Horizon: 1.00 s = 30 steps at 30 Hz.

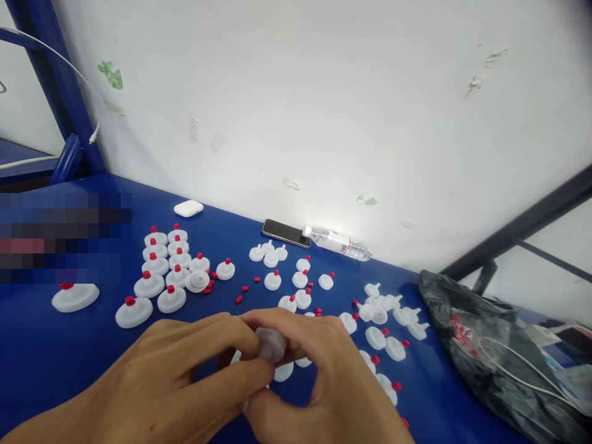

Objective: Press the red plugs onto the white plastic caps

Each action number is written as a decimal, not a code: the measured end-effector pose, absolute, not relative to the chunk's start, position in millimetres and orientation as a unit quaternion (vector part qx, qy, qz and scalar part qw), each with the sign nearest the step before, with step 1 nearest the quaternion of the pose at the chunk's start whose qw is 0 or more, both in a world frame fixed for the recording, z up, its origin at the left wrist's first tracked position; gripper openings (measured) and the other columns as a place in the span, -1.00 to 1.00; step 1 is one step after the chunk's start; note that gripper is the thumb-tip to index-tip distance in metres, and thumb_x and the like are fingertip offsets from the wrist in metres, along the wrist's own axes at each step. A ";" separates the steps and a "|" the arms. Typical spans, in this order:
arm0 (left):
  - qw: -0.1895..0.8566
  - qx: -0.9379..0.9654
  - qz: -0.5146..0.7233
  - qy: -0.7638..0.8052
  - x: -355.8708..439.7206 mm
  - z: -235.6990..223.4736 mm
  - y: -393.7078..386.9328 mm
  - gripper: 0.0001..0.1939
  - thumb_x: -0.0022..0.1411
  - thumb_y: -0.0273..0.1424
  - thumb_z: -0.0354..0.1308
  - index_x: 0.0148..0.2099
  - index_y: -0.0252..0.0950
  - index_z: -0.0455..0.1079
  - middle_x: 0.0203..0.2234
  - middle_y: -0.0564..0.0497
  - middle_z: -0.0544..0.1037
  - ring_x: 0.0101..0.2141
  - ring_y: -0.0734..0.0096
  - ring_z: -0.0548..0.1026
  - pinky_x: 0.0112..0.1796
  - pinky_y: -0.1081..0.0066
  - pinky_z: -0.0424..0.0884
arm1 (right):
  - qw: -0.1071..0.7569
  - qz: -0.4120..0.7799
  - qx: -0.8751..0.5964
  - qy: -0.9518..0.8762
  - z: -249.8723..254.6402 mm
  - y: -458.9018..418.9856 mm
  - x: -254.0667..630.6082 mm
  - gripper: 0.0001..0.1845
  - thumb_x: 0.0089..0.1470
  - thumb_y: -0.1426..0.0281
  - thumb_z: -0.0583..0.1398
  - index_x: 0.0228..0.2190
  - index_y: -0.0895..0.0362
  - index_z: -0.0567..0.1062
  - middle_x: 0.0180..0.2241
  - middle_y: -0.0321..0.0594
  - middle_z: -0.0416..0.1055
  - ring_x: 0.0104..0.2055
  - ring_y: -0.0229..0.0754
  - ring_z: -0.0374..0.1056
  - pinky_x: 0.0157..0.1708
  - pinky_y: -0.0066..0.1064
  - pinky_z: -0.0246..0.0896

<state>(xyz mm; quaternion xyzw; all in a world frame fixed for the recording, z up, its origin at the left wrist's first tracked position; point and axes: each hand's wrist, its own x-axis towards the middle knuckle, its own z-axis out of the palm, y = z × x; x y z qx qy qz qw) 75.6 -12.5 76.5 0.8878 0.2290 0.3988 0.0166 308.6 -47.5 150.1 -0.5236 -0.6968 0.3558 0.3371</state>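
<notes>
My left hand (198, 364) and my right hand (324, 364) meet low in the middle of the view, both closed. Between their fingertips is a translucent white plastic nozzle lid (272, 344), mostly covered by the fingers. Whether it bears a red tip cap cannot be seen. Past my left hand, white nozzle lids with red tip caps (155, 266) stand in rows. Several small loose red caps (245, 288) lie beyond my knuckles. More capped lids (375, 338) are scattered to the right of my right hand, beside a cluster of lids with bare spouts (407, 316).
A phone (287, 233) and a clear plastic bottle (340, 242) lie along the white wall, with a white earbud case (189, 208) farther left. At right, a dark plastic bag (490, 345) covers the edge of the blue table (60, 364). Metal bars flank both sides.
</notes>
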 end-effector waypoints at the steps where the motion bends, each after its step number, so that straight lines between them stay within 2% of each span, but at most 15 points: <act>1: -0.009 0.887 0.403 0.224 77.6 80.5 -11.9 -0.64 0.85 -0.39 -0.03 0.33 0.11 0.55 -0.11 0.20 0.81 -0.23 0.46 0.82 -0.22 0.52 0.61 | 0.338 0.369 -0.518 -0.693 151.7 -46.1 307.4 -0.54 -0.16 0.47 0.38 -0.21 -0.17 0.87 -0.29 -0.51 0.83 -0.28 -0.07 0.70 0.05 -0.23 0.61; 4: -0.057 0.891 0.388 0.228 83.0 91.4 -11.3 -0.59 0.74 -0.52 0.00 0.30 0.04 0.54 -0.17 0.20 0.81 -0.30 0.45 0.80 -0.33 0.44 0.55 | 0.316 0.423 -0.503 -0.684 155.8 -43.8 302.5 -0.88 -0.13 0.44 0.36 -0.46 -0.02 0.68 -0.48 -0.46 0.63 -0.43 -0.18 0.52 -0.29 -0.38 0.46; 7: -0.028 0.892 0.387 0.231 85.0 97.0 -12.4 -0.50 0.62 -0.63 -0.02 0.23 0.07 0.51 -0.19 0.26 0.80 -0.33 0.49 0.80 -0.38 0.41 0.51 | 0.325 0.441 -0.492 -0.677 158.2 -43.0 297.8 -0.90 -0.15 0.43 0.36 -0.50 -0.01 0.58 -0.53 -0.47 0.50 -0.48 -0.23 0.41 -0.45 -0.45 0.30; 11: -0.028 0.889 0.393 0.232 84.6 96.1 -12.5 -0.44 0.59 -0.67 -0.08 0.26 0.07 0.50 -0.16 0.28 0.80 -0.34 0.51 0.79 -0.35 0.40 0.48 | 0.338 0.433 -0.507 -0.664 159.3 -42.1 294.9 -0.87 -0.17 0.45 0.40 -0.47 0.00 0.67 -0.49 -0.48 0.56 -0.44 -0.25 0.43 -0.46 -0.50 0.27; 14: -0.037 0.888 0.400 0.223 82.6 90.5 -10.4 -0.51 0.62 -0.63 -0.03 0.27 0.03 0.49 -0.13 0.24 0.81 -0.33 0.49 0.78 -0.35 0.41 0.48 | 0.367 0.403 -0.487 -0.683 154.4 -42.1 294.9 -0.77 -0.11 0.45 0.44 -0.34 -0.02 0.84 -0.39 -0.46 0.74 -0.40 -0.22 0.55 -0.33 -0.51 0.49; 16: -0.047 0.884 0.411 0.220 80.1 85.2 -8.4 -0.61 0.70 -0.56 0.00 0.27 0.02 0.48 -0.09 0.20 0.81 -0.29 0.49 0.79 -0.33 0.45 0.52 | 0.409 0.380 -0.464 -0.688 145.2 -43.8 294.9 -0.63 -0.04 0.45 0.48 -0.17 -0.12 0.90 -0.30 -0.49 0.83 -0.39 -0.20 0.63 -0.26 -0.51 0.61; 18: -0.053 0.878 0.417 0.227 77.9 80.7 -6.3 -0.69 0.78 -0.47 0.01 0.27 0.00 0.48 -0.02 0.15 0.81 -0.20 0.50 0.81 -0.25 0.51 0.60 | 0.456 0.349 -0.459 -0.678 132.9 -46.8 294.3 -0.48 0.03 0.43 0.53 0.00 -0.28 0.90 -0.20 -0.56 0.87 -0.34 -0.17 0.69 -0.29 -0.52 0.67; 20: -0.054 0.871 0.422 0.246 77.6 79.1 -3.5 -0.75 0.85 -0.41 0.01 0.28 -0.02 0.48 0.05 0.12 0.81 -0.12 0.50 0.82 -0.12 0.53 0.65 | 0.476 0.296 -0.495 -0.664 121.9 -49.9 293.5 -0.40 0.09 0.39 0.56 0.10 -0.44 0.86 -0.07 -0.61 0.89 -0.20 -0.13 0.75 -0.26 -0.51 0.72; 23: -0.065 0.854 0.432 0.282 80.7 82.3 2.9 -0.75 0.91 -0.32 -0.06 0.25 -0.02 0.46 -0.02 0.12 0.79 -0.19 0.49 0.82 -0.23 0.51 0.62 | 0.469 0.231 -0.544 -0.656 116.5 -51.0 293.9 -0.54 0.26 0.25 0.54 0.13 -0.46 0.84 0.07 -0.56 0.88 -0.04 -0.06 0.79 -0.14 -0.39 0.78; 26: -0.101 0.850 0.407 0.319 82.8 85.1 11.7 -0.66 0.91 -0.32 -0.10 0.14 -0.07 0.52 -0.14 0.09 0.78 -0.36 0.41 0.79 -0.48 0.38 0.49 | 0.484 0.191 -0.564 -0.641 123.0 -48.0 297.9 -0.71 0.40 0.08 0.48 0.11 -0.33 0.87 -0.03 -0.40 0.87 -0.23 -0.10 0.76 -0.29 -0.38 0.72; 28: -0.112 0.859 0.363 0.345 81.4 82.9 17.1 -0.55 0.89 -0.35 -0.12 0.06 -0.11 0.62 -0.20 0.05 0.79 -0.42 0.31 0.80 -0.54 0.30 0.46 | 0.490 0.178 -0.585 -0.621 129.2 -46.1 301.4 -0.75 0.47 0.09 0.43 0.07 -0.27 0.88 -0.08 -0.35 0.84 -0.35 -0.17 0.69 -0.41 -0.43 0.62; 30: -0.097 0.873 0.295 0.375 79.0 78.3 20.9 -0.45 0.85 -0.39 -0.15 -0.01 -0.14 0.70 -0.21 -0.01 0.81 -0.39 0.20 0.82 -0.53 0.26 0.50 | 0.495 0.165 -0.601 -0.605 134.6 -45.3 304.9 -0.76 0.50 0.15 0.37 0.02 -0.22 0.88 -0.07 -0.31 0.83 -0.28 -0.17 0.71 -0.41 -0.46 0.59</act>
